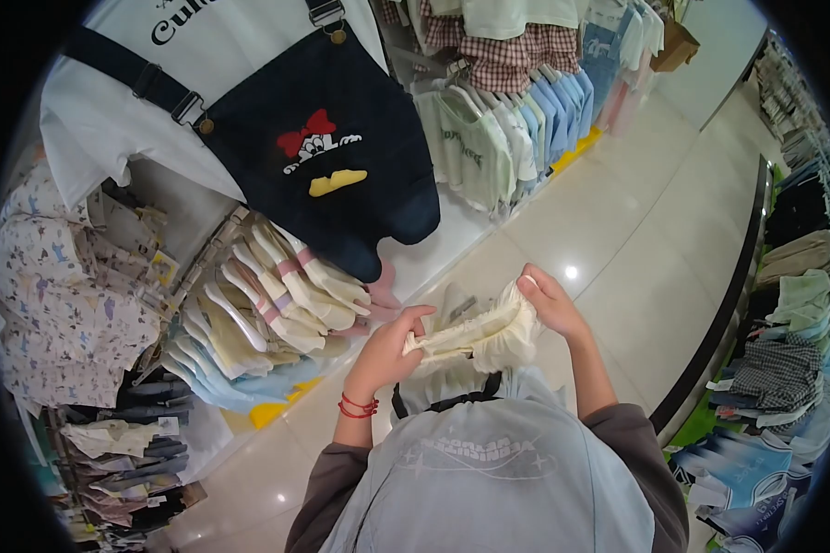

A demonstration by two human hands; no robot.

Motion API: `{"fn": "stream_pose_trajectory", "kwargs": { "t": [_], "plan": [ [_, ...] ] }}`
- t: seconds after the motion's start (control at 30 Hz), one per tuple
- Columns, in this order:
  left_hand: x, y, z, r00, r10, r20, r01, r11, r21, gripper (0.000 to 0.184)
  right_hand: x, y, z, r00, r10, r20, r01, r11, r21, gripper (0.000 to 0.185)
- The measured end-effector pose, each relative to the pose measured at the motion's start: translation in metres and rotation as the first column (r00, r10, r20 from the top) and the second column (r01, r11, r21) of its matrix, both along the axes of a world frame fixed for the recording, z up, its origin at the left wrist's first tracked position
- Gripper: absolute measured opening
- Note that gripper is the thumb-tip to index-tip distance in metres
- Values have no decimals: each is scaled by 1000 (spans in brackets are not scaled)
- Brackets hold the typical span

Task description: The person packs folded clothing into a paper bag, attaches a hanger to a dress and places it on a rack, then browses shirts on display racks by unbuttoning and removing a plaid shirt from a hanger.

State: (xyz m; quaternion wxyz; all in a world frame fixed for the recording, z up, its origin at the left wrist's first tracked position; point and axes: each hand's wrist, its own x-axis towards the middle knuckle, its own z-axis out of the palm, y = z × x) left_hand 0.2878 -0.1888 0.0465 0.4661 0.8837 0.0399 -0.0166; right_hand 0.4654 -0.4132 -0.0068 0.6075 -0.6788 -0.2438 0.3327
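In the head view, my left hand (392,348) has its grip closed on one end of a cream garment (516,323), and my right hand (551,301) pinches the other end, thumb on top. The garment is in front of my chest, off any counter. With a hand at each end, the gathered edge is spread between them, which I judge keeps it from folding in on itself and leaves it easy to see. The looser cloth bunches toward my right hand. A red bracelet (358,405) circles my left wrist. Just below the garment are a black strap (447,403) and my pale shirt (480,479). Beyond my left hand, small clothes (290,293) hang on hangers in a close row, perhaps to save room, near the dark overalls (332,175). Past my right hand lies the tiled floor (618,184).
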Motion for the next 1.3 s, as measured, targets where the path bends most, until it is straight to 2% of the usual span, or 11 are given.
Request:
{"fn": "stream_pose_trajectory", "kwargs": {
  "t": [0.17,0.27,0.37,0.57,0.67,0.77,0.87,1.0,1.07,1.17,1.3],
  "plan": [
    [-13,-5,29,987,-148,-59,147,989,-22,56,-22,-6,36,999,-39,-12,41,985,166,14],
    [-17,-2,20,974,-228,1,228,973,-47,53,-13,-31,20,945,322,-58,-311,939,148,21],
    [-18,5,19,976,-205,-78,202,978,-44,39,-11,-46,8,862,504,53,-506,850,149,20],
    [-5,16,28,971,-220,-97,224,974,29,28,-33,-38,42,747,647,155,-656,754,14,37],
    [-1,23,27,968,-243,-62,249,961,119,28,-39,-32,51,720,680,137,-607,713,-350,34],
    [2,29,28,970,-216,-108,232,959,164,29,-47,-23,55,676,659,328,-404,705,-583,31],
    [7,32,33,976,-209,-58,217,947,239,29,-40,-15,65,328,449,831,-156,893,-421,25],
    [11,31,49,990,-139,36,122,945,304,29,-30,-1,86,259,335,906,-269,926,-265,17],
    [11,32,58,992,-116,50,93,939,331,30,-29,2,76,295,432,852,-339,881,-330,18],
    [14,32,59,972,-101,211,19,933,358,28,-1,11,72,539,432,723,-315,899,-302,24],
    [17,22,57,980,158,121,-181,958,223,19,19,27,88,892,353,281,-336,936,-106,27]
  ]
}}
